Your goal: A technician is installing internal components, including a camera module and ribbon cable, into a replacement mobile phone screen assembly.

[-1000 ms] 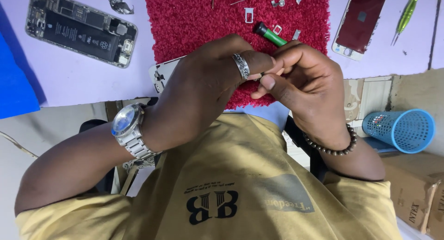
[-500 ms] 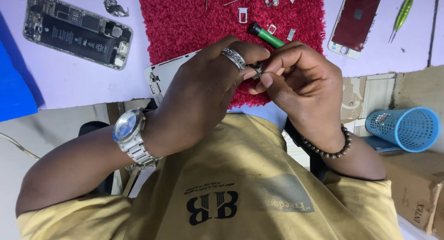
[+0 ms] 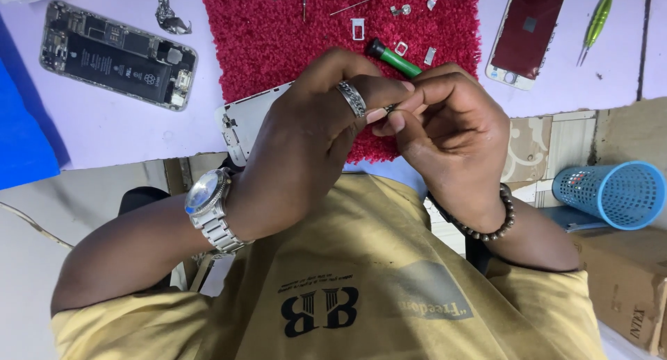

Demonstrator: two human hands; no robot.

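Note:
My left hand [image 3: 306, 145], with a ring and a metal watch, and my right hand [image 3: 451, 138], with a bead bracelet, meet fingertip to fingertip above the near edge of a red fibre mat [image 3: 278, 47]. Together they pinch a small dark part [image 3: 389, 109], mostly hidden by the fingers. A green-handled screwdriver [image 3: 396, 59] lies on the mat just beyond my right hand, its tip end hidden behind it. A white phone panel [image 3: 240, 124] pokes out from under my left hand.
An opened phone body with its battery showing [image 3: 114, 54] lies at the left, and a detached dark screen [image 3: 528, 30] at the right beside a green tool [image 3: 599, 20]. Small metal parts [image 3: 358, 28] dot the mat. A blue mesh basket [image 3: 611, 193] and cardboard box [image 3: 625, 283] sit lower right.
Both hands stay joined over the mat's near edge; the fingertips have only shifted slightly around the small part. The screwdriver has not moved on the mat.

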